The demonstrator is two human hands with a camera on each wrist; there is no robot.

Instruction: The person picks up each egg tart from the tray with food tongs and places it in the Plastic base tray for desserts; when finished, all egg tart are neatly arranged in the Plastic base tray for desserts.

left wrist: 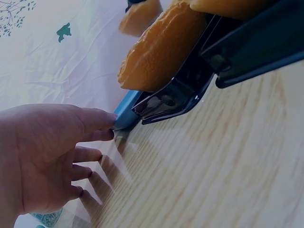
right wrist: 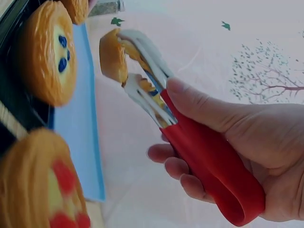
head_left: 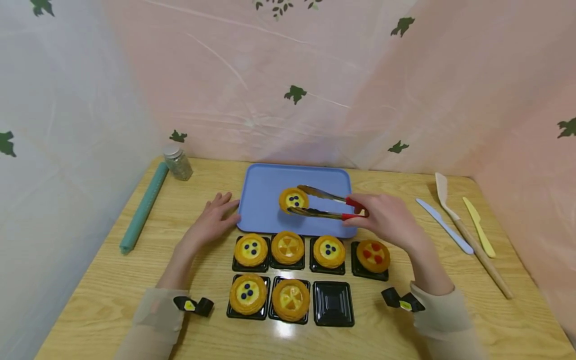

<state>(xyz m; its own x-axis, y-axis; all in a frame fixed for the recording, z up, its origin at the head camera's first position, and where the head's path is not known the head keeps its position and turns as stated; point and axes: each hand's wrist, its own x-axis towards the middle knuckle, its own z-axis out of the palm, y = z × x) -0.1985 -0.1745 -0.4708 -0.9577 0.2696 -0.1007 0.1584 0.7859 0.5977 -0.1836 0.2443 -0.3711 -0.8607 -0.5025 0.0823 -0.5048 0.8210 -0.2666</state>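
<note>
My right hand (head_left: 384, 216) grips red-handled metal tongs (right wrist: 209, 161), thumb on one arm and fingers curled round the other. Between the tong tips a blueberry-topped egg tart (head_left: 294, 200) is pinched above the blue tray (head_left: 261, 190); the right wrist view shows it raised off the surface. My left hand (head_left: 214, 220) rests at the tray's left edge, thumb touching the rim and the other fingers spread on the table. In front of the tray, black square plastic bases (head_left: 334, 304) form two rows, most bearing tarts topped with blueberries, orange pieces or red fruit (head_left: 373, 256). The front-right base holds nothing.
A teal rolling pin (head_left: 144, 207) and a lidded glass jar (head_left: 178, 163) are at the left. At the right lie a blue knife (head_left: 444, 226), a wooden-handled spatula (head_left: 472, 240) and a yellow knife (head_left: 479, 227). A pink cloth hangs behind the table.
</note>
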